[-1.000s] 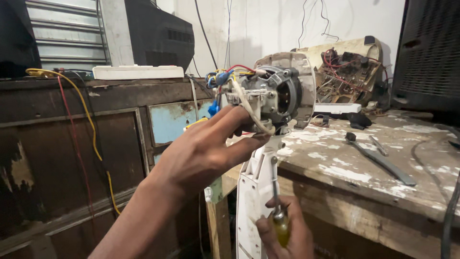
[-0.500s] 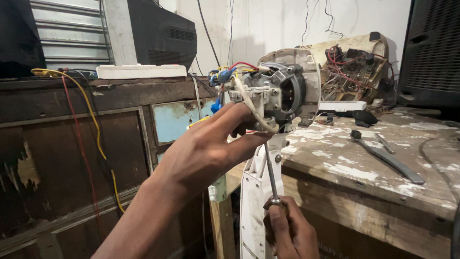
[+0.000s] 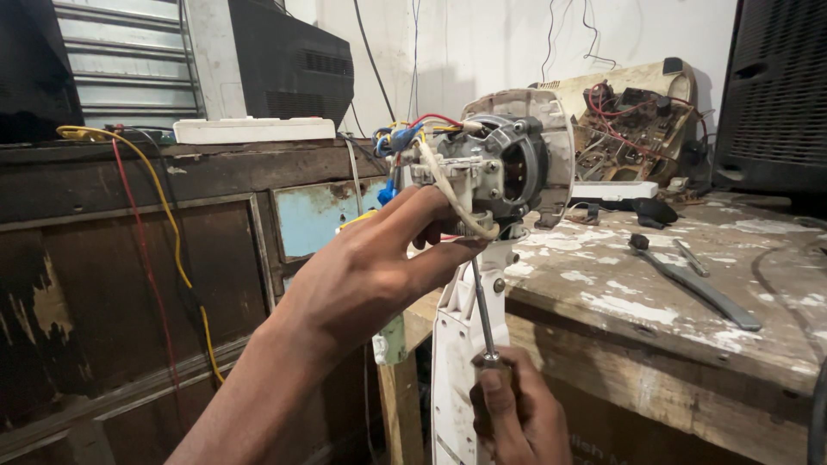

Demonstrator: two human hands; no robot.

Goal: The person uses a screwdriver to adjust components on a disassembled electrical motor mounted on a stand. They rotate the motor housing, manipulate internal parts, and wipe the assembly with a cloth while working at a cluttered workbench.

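A right hand [image 3: 515,412] closes in a full fist around the handle of one screwdriver [image 3: 482,312], its metal shaft pointing straight up into the underside of a bare fan motor [image 3: 495,172]. The left hand [image 3: 370,267] steadies that motor from the near side, thumb and fingers wrapped firmly on its rear end where a bundle of red, blue and yellow wires [image 3: 412,131] emerges. The motor sits atop one white plastic stand [image 3: 457,362], upright against the edge of a paint-flecked wooden workbench [image 3: 689,319]. On the bench lie a flat metal tool [image 3: 698,284] and, further back, one opened cream casing with exposed circuit boards [image 3: 633,120]. To the left, a white power strip [image 3: 254,129] rests on a dark wooden cabinet [image 3: 129,258], whose front carries one pale blue rectangular panel [image 3: 314,220].
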